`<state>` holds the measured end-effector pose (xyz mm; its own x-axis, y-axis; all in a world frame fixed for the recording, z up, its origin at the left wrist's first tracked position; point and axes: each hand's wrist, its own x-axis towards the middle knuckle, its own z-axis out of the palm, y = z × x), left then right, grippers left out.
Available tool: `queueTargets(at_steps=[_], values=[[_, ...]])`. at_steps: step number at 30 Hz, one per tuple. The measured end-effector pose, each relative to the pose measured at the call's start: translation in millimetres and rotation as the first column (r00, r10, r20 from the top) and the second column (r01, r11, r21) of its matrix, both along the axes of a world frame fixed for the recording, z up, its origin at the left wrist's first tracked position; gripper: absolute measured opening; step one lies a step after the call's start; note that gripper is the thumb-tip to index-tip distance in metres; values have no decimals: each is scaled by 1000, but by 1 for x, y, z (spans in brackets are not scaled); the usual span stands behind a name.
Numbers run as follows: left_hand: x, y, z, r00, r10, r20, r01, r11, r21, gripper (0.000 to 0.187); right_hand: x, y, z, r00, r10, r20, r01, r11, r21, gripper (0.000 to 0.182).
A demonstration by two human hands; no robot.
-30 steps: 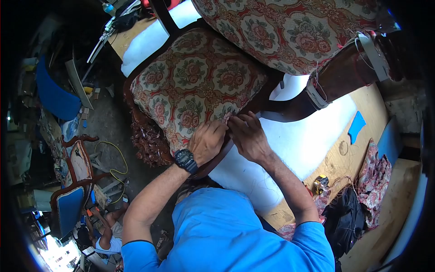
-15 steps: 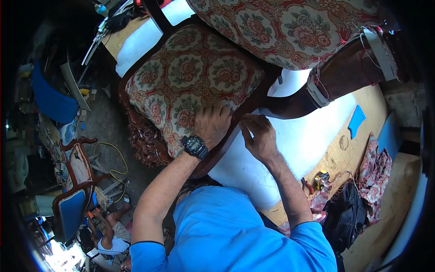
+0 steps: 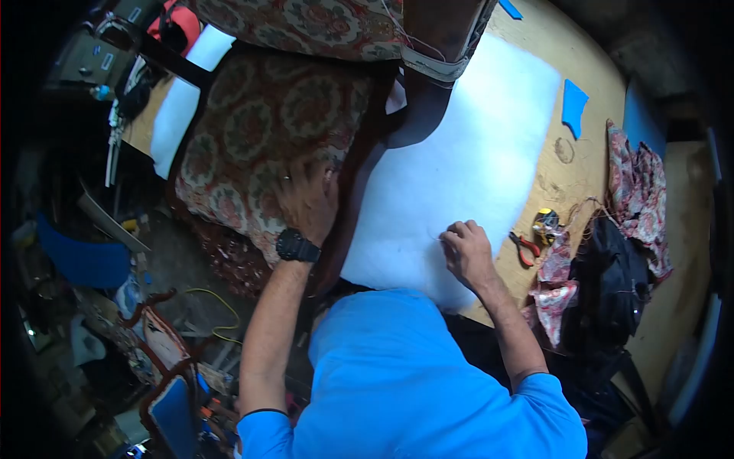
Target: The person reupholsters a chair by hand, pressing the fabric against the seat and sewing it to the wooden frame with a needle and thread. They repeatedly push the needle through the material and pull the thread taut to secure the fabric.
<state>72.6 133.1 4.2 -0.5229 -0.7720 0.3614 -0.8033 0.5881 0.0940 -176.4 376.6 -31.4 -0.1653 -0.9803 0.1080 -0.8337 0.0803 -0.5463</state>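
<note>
My left hand (image 3: 307,200), a black watch (image 3: 297,246) on its wrist, lies with fingers stretched out on the floral upholstered seat (image 3: 248,126), near the seat's edge by the dark wood frame. My right hand (image 3: 468,254) is over the white padding sheet (image 3: 451,153), its fingers curled and thumb and fingertips close together. Whatever they pinch, if anything, is too small to make out. The chair's floral backrest (image 3: 298,27) crosses the top of the view. A pale band (image 3: 434,67) with cord is around its dark wooden part.
On the wooden table (image 3: 569,176) at right are red-handled pliers (image 3: 524,251), a tape measure (image 3: 546,219), a blue scrap (image 3: 573,109), floral cloth pieces (image 3: 638,199) and a black bag (image 3: 604,279). Another chair frame (image 3: 172,359) stands at lower left, near a yellow cord (image 3: 229,330).
My right hand has moved from the seat's frame edge out over the white padding. My left hand stays on the seat, its fingers now flatter. The camera view has shifted.
</note>
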Motion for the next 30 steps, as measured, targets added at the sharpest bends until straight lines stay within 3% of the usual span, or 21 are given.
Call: queueTargets(at_steps=[4, 8, 11, 12, 15, 19, 21, 23, 27, 30], values=[[0, -7, 0, 999, -48, -1, 48, 998, -41, 29, 15, -5, 1, 939, -297, 176, 320, 940, -122, 13], [-7, -13, -3, 999, -53, 0, 53, 997, 58, 32, 26, -10, -1, 997, 19, -78, -23, 999, -44, 9], [-9, -13, -2, 999, 14, -49, -11, 997, 72, 37, 27, -5, -38, 978, -10, -207, 10, 1000, 1, 9], [-7, -13, -4, 994, 98, -53, -88, 983, 163, 40, 26, -3, -43, 980, -37, -195, 35, 999, -13, 11], [1, -19, -8, 982, -67, -176, 80, 994, 72, 39, 28, 1, -42, 996, -90, -22, 88, 995, -54, 10], [4, -13, -10, 986, -98, -139, 117, 983, 139, 25, 25, 4, -39, 905, -236, 354, 267, 963, -41, 10], [5, -14, -10, 979, -172, -107, 181, 980, 86, 20, 20, 8, -42, 768, -326, 551, 360, 932, 48, 11], [8, -12, -8, 976, -199, -90, 206, 975, 84, 20, 17, 7, -42, 528, -452, 719, 451, 867, 213, 14], [15, -9, 0, 973, -233, -6, 233, 971, 61, 29, 10, -6, -24, 407, -439, 801, 495, 843, 210, 25], [18, -9, -5, 967, -251, -38, 253, 963, 94, 29, 31, -39, 8, 502, -376, 779, 506, 858, 88, 20]])
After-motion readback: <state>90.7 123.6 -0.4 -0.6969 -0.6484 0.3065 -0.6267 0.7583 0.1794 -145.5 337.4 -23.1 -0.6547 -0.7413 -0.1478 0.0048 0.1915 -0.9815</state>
